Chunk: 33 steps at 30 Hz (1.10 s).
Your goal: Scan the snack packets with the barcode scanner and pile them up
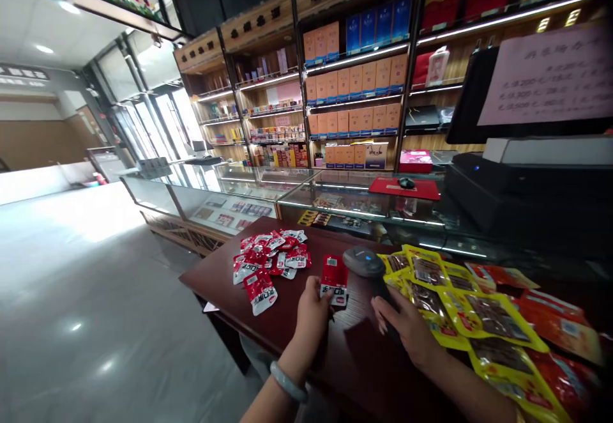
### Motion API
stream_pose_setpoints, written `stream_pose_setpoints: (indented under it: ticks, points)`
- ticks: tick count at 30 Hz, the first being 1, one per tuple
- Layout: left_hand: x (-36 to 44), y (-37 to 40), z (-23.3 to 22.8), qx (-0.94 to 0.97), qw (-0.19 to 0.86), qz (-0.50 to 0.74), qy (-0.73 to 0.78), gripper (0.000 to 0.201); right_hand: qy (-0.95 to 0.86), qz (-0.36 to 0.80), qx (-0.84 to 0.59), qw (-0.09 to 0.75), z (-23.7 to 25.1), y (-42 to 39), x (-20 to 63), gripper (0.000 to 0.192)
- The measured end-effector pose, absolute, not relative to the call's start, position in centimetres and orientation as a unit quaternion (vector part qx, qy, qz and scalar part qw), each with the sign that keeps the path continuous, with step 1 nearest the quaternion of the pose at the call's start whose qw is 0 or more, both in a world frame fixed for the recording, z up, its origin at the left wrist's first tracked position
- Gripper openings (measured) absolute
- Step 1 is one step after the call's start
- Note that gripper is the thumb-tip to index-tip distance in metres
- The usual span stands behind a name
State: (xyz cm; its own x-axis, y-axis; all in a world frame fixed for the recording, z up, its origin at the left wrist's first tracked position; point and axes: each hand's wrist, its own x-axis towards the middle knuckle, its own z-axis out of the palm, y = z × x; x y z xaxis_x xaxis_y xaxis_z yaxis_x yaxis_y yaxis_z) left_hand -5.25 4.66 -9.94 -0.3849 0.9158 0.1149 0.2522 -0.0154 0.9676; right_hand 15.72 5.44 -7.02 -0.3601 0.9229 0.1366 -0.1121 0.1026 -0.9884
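My left hand, with a pale bangle on its wrist, pinches the lower end of a red and white snack packet above the brown table. In my right hand is a dark handheld barcode scanner, its handle wrapped by my fingers. The scanner's head is just right of the packet, apart from it. A pile of similar red and white snack packets lies to the left, one of them nearest the table's front edge. Yellow snack bags with brown contents lie right beside my right hand.
Orange-red packets lie at the far right of the brown table. Behind it runs a glass display counter with a red mouse pad, a mouse and a black screen. Shelves of boxes line the wall.
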Motion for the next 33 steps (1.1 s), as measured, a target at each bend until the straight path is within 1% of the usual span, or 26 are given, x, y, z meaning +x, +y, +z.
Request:
stream_pose_setpoints:
  ticks: [2, 4, 5, 7, 10, 15, 17, 21, 23, 25, 28, 31, 33]
  points:
    - [-4.9, 4.4, -9.8, 0.471, 0.261, 0.537, 0.649, 0.017, -0.601, 0.585, -0.344, 0.423, -6.5, 5.3, 15.8, 0.038]
    - [-4.9, 4.3, -9.8, 0.471, 0.226, 0.535, 0.664, 0.017, -0.62, 0.583, -0.346, 0.394, -6.1, 5.2, 15.7, 0.052]
    - [-5.0, 4.3, -9.9, 0.471, 0.216, 0.537, 0.666, 0.017, -0.629, 0.583, -0.346, 0.382, -6.0, 5.2, 15.7, 0.058]
    - [-5.2, 4.4, -10.1, 0.473, 0.204, 0.544, 0.662, 0.015, -0.641, 0.58, -0.342, 0.368, -6.0, 5.2, 15.6, 0.064]
    - [-5.4, 4.6, -10.3, 0.478, 0.205, 0.552, 0.652, 0.015, -0.65, 0.575, -0.341, 0.362, -6.1, 5.1, 15.6, 0.067]
    - [-5.3, 4.4, -10.1, 0.468, 0.202, 0.547, 0.664, 0.019, -0.665, 0.557, -0.339, 0.364, -5.5, 4.6, 15.6, 0.065]
    - [-4.9, 4.3, -9.8, 0.502, 0.209, 0.52, 0.659, 0.022, -0.671, 0.551, -0.336, 0.365, -5.5, 4.5, 15.5, 0.065]
    - [-4.2, 4.1, -9.3, 0.595, 0.252, 0.474, 0.598, 0.03, -0.657, 0.558, -0.351, 0.366, -6.7, 4.4, 15.2, 0.064]
    - [-4.2, 3.7, -9.0, 0.601, 0.241, 0.472, 0.599, 0.029, -0.642, 0.564, -0.367, 0.368, -7.4, 4.4, 15.1, 0.066]
    - [-4.9, 3.0, -8.5, 0.594, 0.187, 0.459, 0.634, 0.026, -0.635, 0.566, -0.38, 0.364, -7.9, 4.4, 15.0, 0.067]
    - [-7.3, 1.4, -7.9, 0.581, 0.055, 0.398, 0.708, 0.029, -0.641, 0.553, -0.385, 0.369, -7.8, 4.2, 14.8, 0.061]
    - [-11.0, 0.0, -8.0, 0.487, -0.089, 0.324, 0.806, 0.05, -0.666, 0.538, -0.363, 0.368, -7.6, 3.9, 14.2, 0.053]
    - [-13.6, -0.6, -8.5, 0.409, -0.15, 0.277, 0.856, 0.068, -0.681, 0.546, -0.349, 0.34, -7.8, 3.6, 13.8, 0.055]
